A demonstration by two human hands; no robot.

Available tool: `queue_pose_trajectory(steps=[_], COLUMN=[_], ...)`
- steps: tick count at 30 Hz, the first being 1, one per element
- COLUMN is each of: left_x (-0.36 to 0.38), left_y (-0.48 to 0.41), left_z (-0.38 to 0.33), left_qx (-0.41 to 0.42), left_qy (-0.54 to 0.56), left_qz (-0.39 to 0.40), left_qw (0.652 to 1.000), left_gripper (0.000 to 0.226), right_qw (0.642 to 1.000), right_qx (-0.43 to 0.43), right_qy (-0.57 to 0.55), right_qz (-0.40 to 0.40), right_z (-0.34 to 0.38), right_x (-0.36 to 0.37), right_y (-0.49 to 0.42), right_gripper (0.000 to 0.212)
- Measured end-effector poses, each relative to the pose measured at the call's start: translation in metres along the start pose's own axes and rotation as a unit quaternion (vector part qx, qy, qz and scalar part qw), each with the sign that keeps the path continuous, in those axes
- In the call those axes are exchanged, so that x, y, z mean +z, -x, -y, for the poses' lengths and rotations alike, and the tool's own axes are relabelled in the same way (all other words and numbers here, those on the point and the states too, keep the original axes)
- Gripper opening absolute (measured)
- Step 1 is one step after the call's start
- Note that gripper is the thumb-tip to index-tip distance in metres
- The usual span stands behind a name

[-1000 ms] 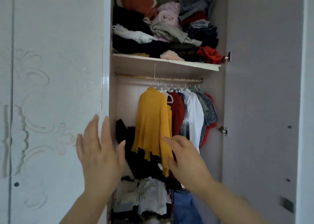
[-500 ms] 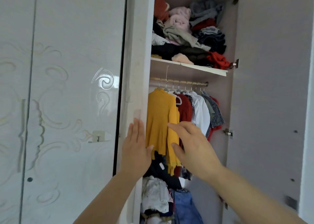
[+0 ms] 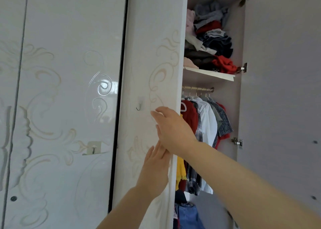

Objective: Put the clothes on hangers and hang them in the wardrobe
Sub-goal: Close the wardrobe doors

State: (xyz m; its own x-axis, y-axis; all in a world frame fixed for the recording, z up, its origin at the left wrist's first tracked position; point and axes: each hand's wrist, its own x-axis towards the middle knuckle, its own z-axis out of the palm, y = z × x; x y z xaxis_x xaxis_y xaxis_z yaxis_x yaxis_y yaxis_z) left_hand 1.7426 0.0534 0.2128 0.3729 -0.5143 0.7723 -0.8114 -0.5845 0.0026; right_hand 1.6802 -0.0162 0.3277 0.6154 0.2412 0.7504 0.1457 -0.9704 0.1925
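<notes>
Clothes on white hangers [image 3: 208, 124], a red knit, a checked shirt, a white shirt and a grey patterned one, hang from the brass rail [image 3: 198, 89] just beyond my right hand [image 3: 172, 129] and a little above it, inside the wardrobe's open gap. Neither hand carries a garment or a hanger: both are spread flat with straight fingers. My left hand [image 3: 156, 168] presses on the glossy white wardrobe door with cream swirl relief [image 3: 152, 63], close to its free edge, and my right hand crosses above it, fingers lying over that same edge. I judge they sit there to swing the door, since it screens most of the yellow top [image 3: 180, 168], a mere strip right of my left hand. Loose garments pile on the white shelf [image 3: 208, 73] well above both hands. A small metal stick-on hook [image 3: 139, 105] sits just left of my right fingertips
</notes>
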Motion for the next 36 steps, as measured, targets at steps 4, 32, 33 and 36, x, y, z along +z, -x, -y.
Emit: queue_pose_trajectory(steps=[4,32,33,36], left_x=[0.035,0.243,0.248,0.263], left_y=[-0.014,-0.141,-0.144,-0.155], left_z=[-0.015,0.033,0.038,0.056], left_qx=[-0.024,-0.004,0.002,0.021], left_qy=[0.062,-0.132,-0.136,-0.151], left_qz=[-0.031,-0.055,-0.057,-0.059], left_qw=[0.997,0.99,0.989,0.987], left_gripper=[0.078,0.062,0.063,0.063], right_qw=[1.0,0.995,0.995,0.992], right_qx=[0.022,-0.067,-0.065,-0.07], right_qy=[0.001,0.058,0.064,0.089], right_qz=[-0.005,-0.054,-0.049,-0.048], right_z=[-0.045,-0.295,-0.299,-0.309], right_x=[0.021,0.171,0.175,0.188], right_y=[-0.007,-0.024,-0.027,-0.035], right_gripper=[0.052,0.036,0.037,0.035])
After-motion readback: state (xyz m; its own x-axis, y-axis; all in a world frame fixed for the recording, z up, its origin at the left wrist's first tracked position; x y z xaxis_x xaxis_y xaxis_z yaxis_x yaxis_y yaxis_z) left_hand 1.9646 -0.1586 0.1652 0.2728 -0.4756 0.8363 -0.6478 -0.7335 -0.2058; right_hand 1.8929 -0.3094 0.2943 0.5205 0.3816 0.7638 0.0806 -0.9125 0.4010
